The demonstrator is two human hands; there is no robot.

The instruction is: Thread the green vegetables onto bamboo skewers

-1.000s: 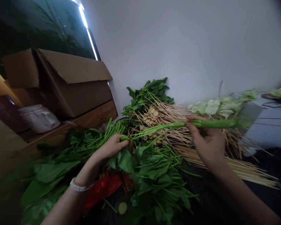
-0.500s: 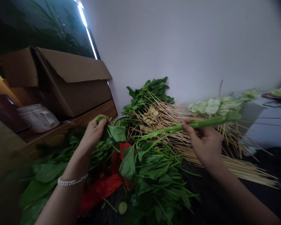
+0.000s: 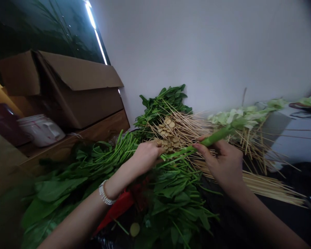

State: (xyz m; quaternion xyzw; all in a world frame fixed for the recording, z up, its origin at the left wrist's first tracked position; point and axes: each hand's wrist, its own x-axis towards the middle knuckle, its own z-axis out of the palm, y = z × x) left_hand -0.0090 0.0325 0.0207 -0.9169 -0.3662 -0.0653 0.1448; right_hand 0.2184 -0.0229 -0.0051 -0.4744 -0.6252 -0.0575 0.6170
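Observation:
A thick green vegetable stalk (image 3: pixel 212 139) slants across the view, its thicker end up to the right. My right hand (image 3: pixel 224 160) pinches it mid-length between thumb and fingers. At its thin left end, my left hand (image 3: pixel 147 154) is closed with fingers curled; what they grip is hidden behind the hand. Below lies a heap of leafy greens (image 3: pixel 178 197), and another pile of greens (image 3: pixel 116 148) with long stems is left of my left hand. Just behind the stalk are skewers with pale round slices (image 3: pixel 168 128).
Bare wooden skewers (image 3: pixel 274 190) lie on the right, near skewered pale green leaves (image 3: pixel 230 116). A cardboard box (image 3: pixel 93 100) and a white mug (image 3: pixel 41 129) stand on a wooden ledge at left. More greens (image 3: pixel 166 100) rest against the wall. A red plastic bag (image 3: pixel 116 207) lies below.
My left hand has moved right and down to the stalk's thin end; the leaf pieces near it no longer show. My right hand has shifted slightly left and down with the stalk.

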